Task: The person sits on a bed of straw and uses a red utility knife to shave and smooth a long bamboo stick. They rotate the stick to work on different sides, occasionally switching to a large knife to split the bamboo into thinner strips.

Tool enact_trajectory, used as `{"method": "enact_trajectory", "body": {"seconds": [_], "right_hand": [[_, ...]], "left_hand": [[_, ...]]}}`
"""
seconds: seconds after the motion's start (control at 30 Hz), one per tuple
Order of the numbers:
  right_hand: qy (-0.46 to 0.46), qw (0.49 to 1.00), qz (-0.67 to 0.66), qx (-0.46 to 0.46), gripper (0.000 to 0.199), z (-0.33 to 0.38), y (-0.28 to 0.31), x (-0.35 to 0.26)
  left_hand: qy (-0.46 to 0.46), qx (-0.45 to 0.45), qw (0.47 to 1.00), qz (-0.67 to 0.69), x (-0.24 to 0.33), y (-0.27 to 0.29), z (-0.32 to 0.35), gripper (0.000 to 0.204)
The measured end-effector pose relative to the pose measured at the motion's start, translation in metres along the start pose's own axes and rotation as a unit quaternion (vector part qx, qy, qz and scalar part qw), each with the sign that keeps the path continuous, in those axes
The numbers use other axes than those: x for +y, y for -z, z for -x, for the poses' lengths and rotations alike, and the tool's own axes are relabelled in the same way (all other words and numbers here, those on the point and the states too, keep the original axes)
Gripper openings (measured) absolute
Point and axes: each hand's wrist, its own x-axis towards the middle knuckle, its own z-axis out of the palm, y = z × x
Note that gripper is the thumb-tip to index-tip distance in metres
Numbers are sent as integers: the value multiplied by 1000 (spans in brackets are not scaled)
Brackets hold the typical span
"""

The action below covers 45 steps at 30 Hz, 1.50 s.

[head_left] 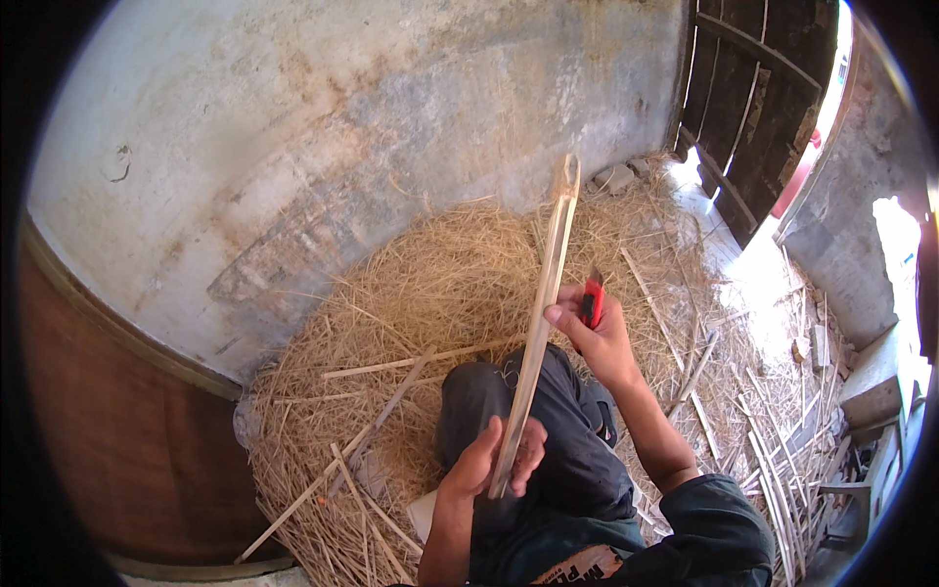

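Hands (605,342) on bamboo (540,338), red knife (594,301) apart, wall (421,108) beyond

Pale yellow-tan all along the bamboo (534,357), a darker streak running lengthwise, and here's bright red on the knife (595,292), with black set into it! Golden-yellow glows the straw (440,264); the trousers (582,445) show charcoal grey, the shirt (719,528) dark green with a tan printed patch (592,564). The wall (293,127), off-white, is blotched rust-brown and grey; the door (724,83), deep blackish brown!
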Motion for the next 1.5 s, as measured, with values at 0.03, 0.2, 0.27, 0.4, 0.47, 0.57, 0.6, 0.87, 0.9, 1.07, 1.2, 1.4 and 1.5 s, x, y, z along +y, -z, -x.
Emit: {"method": "enact_trajectory", "body": {"seconds": [0.03,0.2,0.27,0.4,0.47,0.57,0.6,0.87,0.9,1.07,1.2,1.4,1.5], "right_hand": [[-4,1000,24,18,30,-3,2,-1],[66,988,25,135,31,-23,4,-11],[92,982,44,161,33,-36,12,0],[106,980,31,166,39,-45,8,1],[90,980,64,167,39,-44,8,0],[101,982,52,148,43,-39,3,-5],[112,983,40,140,46,-37,2,-5],[171,964,202,-22,41,15,7,4],[183,951,245,-40,38,23,7,4],[307,881,343,-104,33,35,2,-12],[355,853,364,-115,34,37,-3,-14],[361,844,384,-100,35,43,-8,-8],[368,839,391,-86,33,45,-11,-16]], "left_hand": [[-34,36,998,-37,2,-9,-3,67],[-115,224,921,-298,-2,-13,-3,51],[-126,294,830,-458,4,-20,0,44],[-207,382,697,-571,-1,-29,-6,39],[-154,406,675,-597,10,-44,-9,33],[-194,409,724,-520,9,-35,-18,28],[-202,404,730,-513,11,-35,-19,27],[-236,335,821,-397,23,-49,-20,29],[-238,339,819,-396,25,-50,-20,28],[-246,332,823,-391,30,-55,-23,37],[-230,312,833,-395,36,-60,-21,41],[-253,330,826,-382,36,-64,-28,45],[-262,331,805,-416,35,-63,-27,49]]}}
